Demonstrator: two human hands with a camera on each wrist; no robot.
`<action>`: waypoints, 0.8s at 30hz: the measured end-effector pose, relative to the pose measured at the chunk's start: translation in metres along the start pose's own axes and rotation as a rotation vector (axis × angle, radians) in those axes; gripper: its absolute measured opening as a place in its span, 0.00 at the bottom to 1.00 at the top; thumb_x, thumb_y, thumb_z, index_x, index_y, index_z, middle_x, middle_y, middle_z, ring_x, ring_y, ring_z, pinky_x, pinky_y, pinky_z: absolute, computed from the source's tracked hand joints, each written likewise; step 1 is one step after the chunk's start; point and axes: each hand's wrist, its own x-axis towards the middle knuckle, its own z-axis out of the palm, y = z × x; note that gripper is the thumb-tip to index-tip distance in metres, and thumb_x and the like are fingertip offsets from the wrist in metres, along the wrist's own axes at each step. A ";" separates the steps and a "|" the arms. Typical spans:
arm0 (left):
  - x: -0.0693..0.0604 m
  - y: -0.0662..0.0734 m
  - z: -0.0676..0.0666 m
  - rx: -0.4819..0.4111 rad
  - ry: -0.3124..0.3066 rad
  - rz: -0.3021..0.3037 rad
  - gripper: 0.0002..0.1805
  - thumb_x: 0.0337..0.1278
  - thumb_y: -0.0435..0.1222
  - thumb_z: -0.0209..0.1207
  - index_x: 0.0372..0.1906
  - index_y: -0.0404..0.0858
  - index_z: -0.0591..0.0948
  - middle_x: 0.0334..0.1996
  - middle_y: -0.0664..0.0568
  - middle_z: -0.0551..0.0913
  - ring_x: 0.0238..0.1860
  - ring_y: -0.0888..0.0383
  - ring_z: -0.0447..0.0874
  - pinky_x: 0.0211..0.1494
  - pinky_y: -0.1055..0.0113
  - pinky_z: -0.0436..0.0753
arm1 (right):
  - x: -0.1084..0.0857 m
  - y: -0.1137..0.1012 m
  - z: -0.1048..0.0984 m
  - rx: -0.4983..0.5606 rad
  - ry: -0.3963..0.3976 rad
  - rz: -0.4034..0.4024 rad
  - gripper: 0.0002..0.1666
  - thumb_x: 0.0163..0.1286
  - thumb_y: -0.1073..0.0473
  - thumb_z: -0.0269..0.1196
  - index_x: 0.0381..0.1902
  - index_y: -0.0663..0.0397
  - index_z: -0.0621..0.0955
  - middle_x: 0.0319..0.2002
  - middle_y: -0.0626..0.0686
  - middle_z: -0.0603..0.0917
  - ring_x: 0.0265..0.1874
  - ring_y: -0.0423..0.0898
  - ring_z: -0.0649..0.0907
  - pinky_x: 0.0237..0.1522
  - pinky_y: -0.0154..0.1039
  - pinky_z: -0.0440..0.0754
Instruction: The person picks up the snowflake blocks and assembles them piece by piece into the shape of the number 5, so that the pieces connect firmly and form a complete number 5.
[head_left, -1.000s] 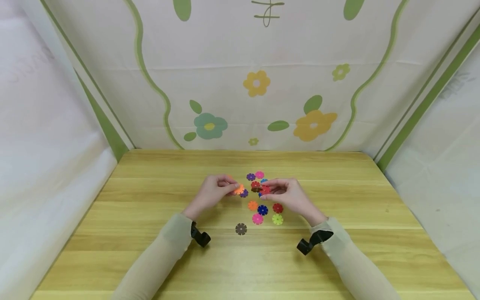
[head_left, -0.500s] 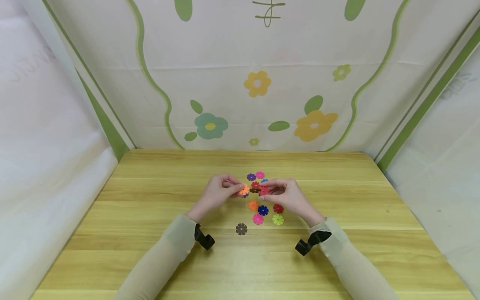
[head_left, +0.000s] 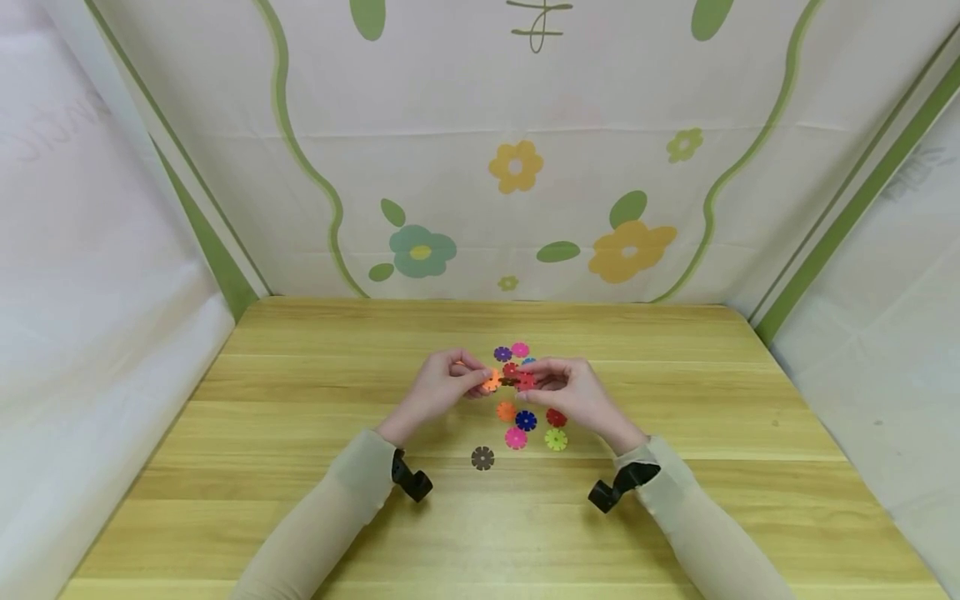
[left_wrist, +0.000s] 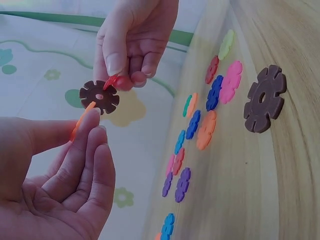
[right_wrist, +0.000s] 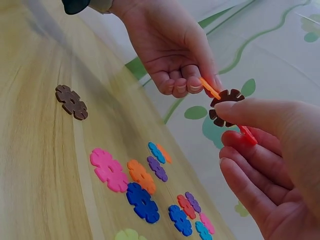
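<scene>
In the head view my left hand (head_left: 441,385) and right hand (head_left: 576,393) face each other above the table. Thumb and fingertips of the left pinch an orange notched plastic disc (left_wrist: 82,121). A red notched disc (head_left: 527,381) is pinched by the right hand, with a dark brown notched disc (left_wrist: 89,95) slotted onto it. The orange disc's edge meets the brown disc's rim in both wrist views; how deep it sits in a notch I cannot tell. In the right wrist view, the right thumb partly covers the brown disc.
Several loose discs lie on the wooden table (head_left: 300,467) below my hands, among them a pink one (head_left: 516,438), a dark blue one (head_left: 526,421) and a yellow-green one (head_left: 556,439). Another brown disc (head_left: 483,458) lies nearest me. A white patterned cloth (head_left: 450,167) stands behind.
My left hand has moved right with the orange disc, up to the brown disc. The right hand has shifted slightly left, still holding the red and brown discs.
</scene>
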 end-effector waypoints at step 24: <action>-0.003 -0.001 0.012 -0.046 0.040 -0.001 0.07 0.69 0.32 0.63 0.42 0.30 0.80 0.31 0.46 0.88 0.38 0.38 0.88 0.46 0.48 0.87 | 0.000 0.007 0.006 0.120 0.040 -0.076 0.09 0.69 0.54 0.71 0.43 0.51 0.91 0.41 0.58 0.89 0.42 0.69 0.85 0.44 0.62 0.85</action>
